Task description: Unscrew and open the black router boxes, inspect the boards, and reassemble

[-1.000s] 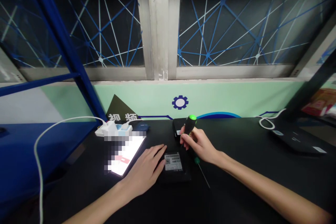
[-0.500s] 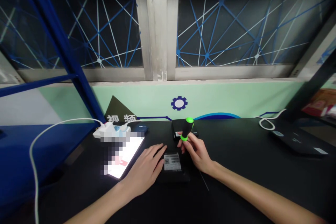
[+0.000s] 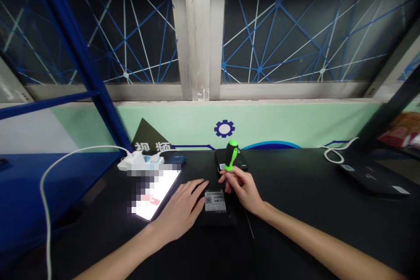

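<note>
A screwdriver (image 3: 231,155) with a black and green handle stands nearly upright. My right hand (image 3: 243,188) pinches it just below the handle; its tip is hidden behind the fingers. Beneath lies a flat black device (image 3: 217,219) with a white barcode label (image 3: 215,201), dark against the table. My left hand (image 3: 185,205) rests flat with fingers outstretched, thumb and index finger touching or very near the device's left edge. By my right wrist a thin dark rod (image 3: 249,224) sticks out over the tabletop; what it belongs to is unclear.
Behind the screwdriver sits another black box (image 3: 241,157). A lit phone or tablet (image 3: 157,192) lies left of my left hand, near a white power strip (image 3: 144,160) with a cable. To the far right is a flat black device (image 3: 370,179) beside a looped white cable (image 3: 333,155).
The screwdriver handle has turned, showing more of its green strip, and its top has shifted slightly up and left. The thin rod has swung a little left. My left hand stays put.
</note>
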{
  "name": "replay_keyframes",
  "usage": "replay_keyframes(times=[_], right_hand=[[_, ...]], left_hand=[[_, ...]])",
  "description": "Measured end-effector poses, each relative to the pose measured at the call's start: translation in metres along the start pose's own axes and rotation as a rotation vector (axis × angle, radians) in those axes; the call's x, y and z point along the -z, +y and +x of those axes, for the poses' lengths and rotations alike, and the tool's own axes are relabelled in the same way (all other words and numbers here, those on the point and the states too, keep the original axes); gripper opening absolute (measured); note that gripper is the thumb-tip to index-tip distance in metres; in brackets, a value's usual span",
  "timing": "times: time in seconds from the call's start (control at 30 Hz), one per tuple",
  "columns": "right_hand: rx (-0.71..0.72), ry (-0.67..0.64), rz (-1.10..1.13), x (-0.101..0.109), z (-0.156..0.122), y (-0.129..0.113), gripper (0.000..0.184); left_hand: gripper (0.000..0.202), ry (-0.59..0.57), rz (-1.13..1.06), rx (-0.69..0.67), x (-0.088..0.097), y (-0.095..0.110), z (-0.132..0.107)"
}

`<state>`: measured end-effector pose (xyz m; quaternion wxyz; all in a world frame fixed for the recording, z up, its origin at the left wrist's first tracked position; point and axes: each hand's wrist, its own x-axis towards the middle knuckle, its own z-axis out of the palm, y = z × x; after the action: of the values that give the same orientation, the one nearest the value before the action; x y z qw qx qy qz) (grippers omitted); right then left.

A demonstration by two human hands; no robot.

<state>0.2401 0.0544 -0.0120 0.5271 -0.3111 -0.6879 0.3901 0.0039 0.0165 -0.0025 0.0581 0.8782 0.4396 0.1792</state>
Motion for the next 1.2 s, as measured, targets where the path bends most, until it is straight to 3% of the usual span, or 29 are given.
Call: replay_keyframes(times=[0.3, 0.57, 0.67, 0.87, 1.07, 1.2], right_hand=[[-0.047, -0.018, 0.201, -0.0013, 0.0022, -0.0014, 0.048], [-0.174, 0.035, 0.137, -0.0054, 0.0051, 0.0024, 0.042], [-0.158, 0.017, 0.131, -0.0042, 0.0038, 0.0013, 0.042], [-0.14, 0.018, 0.169, -0.0017, 0.0046, -0.0009, 0.063], [-0.151, 0.001, 0.121, -0.0035, 0.0069, -0.0027, 0.052], [-0.145, 0.014, 0.11, -0.0033, 0.0059, -0.0033, 0.054]], left_hand=[[0.042, 0.0, -0.006, -0.006, 0.0004, -0.001, -0.0002], [0.041, 0.011, -0.008, -0.017, 0.003, 0.0008, 0.0001], [0.042, -0.002, -0.012, -0.007, 0.0029, 0.0006, -0.0007], [0.041, 0.002, -0.014, -0.006, 0.005, 0.002, -0.0003], [0.042, -0.008, -0.023, -0.008, 0.0046, 0.0002, 0.0001], [0.041, 0.013, -0.023, -0.017, 0.004, -0.0013, -0.0004]])
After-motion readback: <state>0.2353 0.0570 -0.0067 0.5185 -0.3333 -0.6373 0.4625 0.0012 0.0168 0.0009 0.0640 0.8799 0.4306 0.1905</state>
